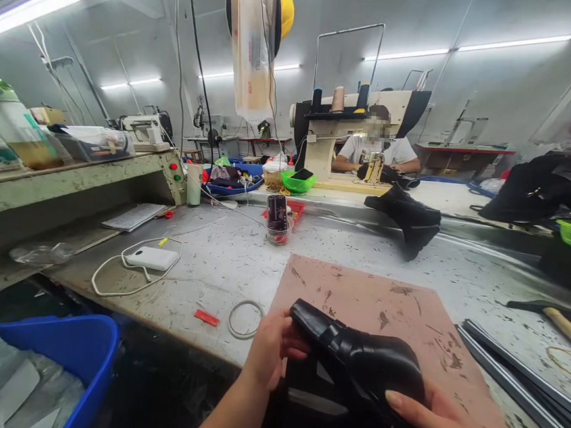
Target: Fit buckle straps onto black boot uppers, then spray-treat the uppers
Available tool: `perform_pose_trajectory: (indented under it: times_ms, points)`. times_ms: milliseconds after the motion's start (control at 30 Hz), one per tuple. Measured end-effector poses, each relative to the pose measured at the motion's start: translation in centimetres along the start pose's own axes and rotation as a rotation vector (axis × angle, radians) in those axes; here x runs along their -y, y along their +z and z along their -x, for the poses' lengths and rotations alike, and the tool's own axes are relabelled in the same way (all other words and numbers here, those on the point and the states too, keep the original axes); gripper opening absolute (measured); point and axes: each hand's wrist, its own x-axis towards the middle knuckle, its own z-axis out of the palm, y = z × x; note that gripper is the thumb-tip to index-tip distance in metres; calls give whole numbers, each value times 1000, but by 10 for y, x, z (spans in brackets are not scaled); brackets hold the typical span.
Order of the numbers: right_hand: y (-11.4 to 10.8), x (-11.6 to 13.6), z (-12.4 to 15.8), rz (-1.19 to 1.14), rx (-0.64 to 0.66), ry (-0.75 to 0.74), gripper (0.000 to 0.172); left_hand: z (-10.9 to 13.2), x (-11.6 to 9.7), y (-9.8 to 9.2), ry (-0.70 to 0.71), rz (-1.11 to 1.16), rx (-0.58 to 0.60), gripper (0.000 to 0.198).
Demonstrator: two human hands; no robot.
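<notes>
Black, smooth leather covered a squared-toe boot with a strap across its front, held between both hands, partly over a flat pinkish-brown mat on the scuffed silvery counter. The left hand had its grip closed on the toe end; the right hand had its grip closed on the rear, thumb along the side. Just left of the left hand lay a thin grey ring and, past it, a flat red strip. Right of the mat lay long dark strips with pale edges and a wooden-handled hammer. Beyond the mat was a second boot in matte black. Further back, a person in a white T-shirt was behind a cream-coloured sewing machine.
</notes>
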Motion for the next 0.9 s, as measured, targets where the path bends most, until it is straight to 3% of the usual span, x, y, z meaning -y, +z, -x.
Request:
perform_pose_trajectory:
  times_ms: [167,367,567,700,900]
  points:
    - [0,-4,-4,16,37,-58,47,-10,-2,5,51,-48,-43,44]
    - [-6,-7,-8,134,141,-122,48,-17,4,13,75,138,-49,43]
    - [-4,-10,-6,66,62,-127,46,-19,5,17,85,249,-47,39]
    - [-4,-10,-6,20,39,-136,46,-16,5,20,11,314,-53,39]
    - [-12,-11,-9,35,109,-135,46,-1,7,28,-77,106,141,43]
